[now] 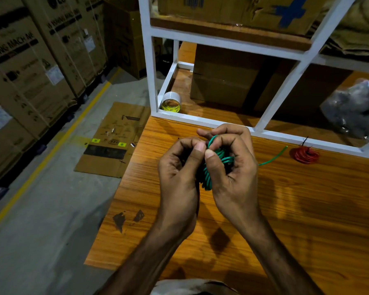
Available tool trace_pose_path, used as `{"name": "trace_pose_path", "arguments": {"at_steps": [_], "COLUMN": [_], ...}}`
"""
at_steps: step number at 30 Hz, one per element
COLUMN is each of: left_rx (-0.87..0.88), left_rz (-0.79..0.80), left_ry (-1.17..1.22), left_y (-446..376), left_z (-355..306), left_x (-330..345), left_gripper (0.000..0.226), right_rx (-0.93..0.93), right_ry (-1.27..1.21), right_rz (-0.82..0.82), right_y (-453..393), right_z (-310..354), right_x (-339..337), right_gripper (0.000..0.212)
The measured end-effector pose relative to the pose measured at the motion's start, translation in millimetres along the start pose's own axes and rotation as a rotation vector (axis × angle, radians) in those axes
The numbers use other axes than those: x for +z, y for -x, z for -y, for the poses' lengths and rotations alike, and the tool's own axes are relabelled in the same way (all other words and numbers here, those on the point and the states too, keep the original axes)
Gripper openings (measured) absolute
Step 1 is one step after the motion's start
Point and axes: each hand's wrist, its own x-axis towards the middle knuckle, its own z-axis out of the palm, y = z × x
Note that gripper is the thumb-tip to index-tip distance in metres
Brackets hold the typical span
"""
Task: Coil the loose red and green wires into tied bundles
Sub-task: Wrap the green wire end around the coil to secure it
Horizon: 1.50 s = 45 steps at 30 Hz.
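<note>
the left hand [179, 167] and the right hand [232, 165] meet above the wooden table [307, 220], both with fingers curled round the green wire coil [208, 177]. the right hand cradles the stacked loops while its thumb presses the top of them; the left hand's thumb and forefinger pinch at the same spot, though what they pinch is too small to tell. one loose green tail [274, 156] pokes out to the right over the table, so this bundle looks wound but probably not yet tied off. further right, well apart from the hands, the red wire bundle [305, 154] lies on the table already coiled, with a dark tie sticking up from it. judging by that, red is done and green is in its last step.
</note>
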Motion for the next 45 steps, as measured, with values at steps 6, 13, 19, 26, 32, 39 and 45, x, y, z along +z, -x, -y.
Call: {"name": "trace_pose_path", "arguments": {"at_steps": [6,13,19,26,32,39,45], "left_rx": [-0.065,-0.058,-0.051,-0.034,-0.111,-0.167,-0.187], "left_rz": [0.001,-0.024,-0.081,-0.079,-0.025,0.0,0.0], "left_ry": [0.059,0.016,-0.008,-0.107,-0.174,-0.234,-0.243], "left_y": [4.6,1.1,-1.2,-4.7,-15.0,-18.9,-18.3], "left_z": [4.0,7.5,13.1,16.4,10.2,8.2,9.8], "left_x": [4.0,2.0,4.3,0.8,-6.7,-9.3,-9.2], "left_gripper": [0.018,0.018,0.019,0.019,0.025,0.028,0.03], "right_rx": [0.015,0.026,0.035,0.072,0.302,0.224,0.117], "right_ry": [0.003,0.035,0.053,0.035,0.071,0.426,0.519], "right_rz": [-0.005,0.001,0.018,-0.003,0.1,0.283,0.174], "right_y": [2.5,3.5,3.7,7.2,6.0,-5.4,-0.7], "right_z": [-3.2,-3.8,-4.1,-9.1,-5.7,9.5,1.2], "right_x": [1.2,0.0,-0.6,-0.1,-13.3,-29.4,-18.0], "right_gripper": [0.015,0.02,0.021,0.013,0.006,0.009,0.012]}}
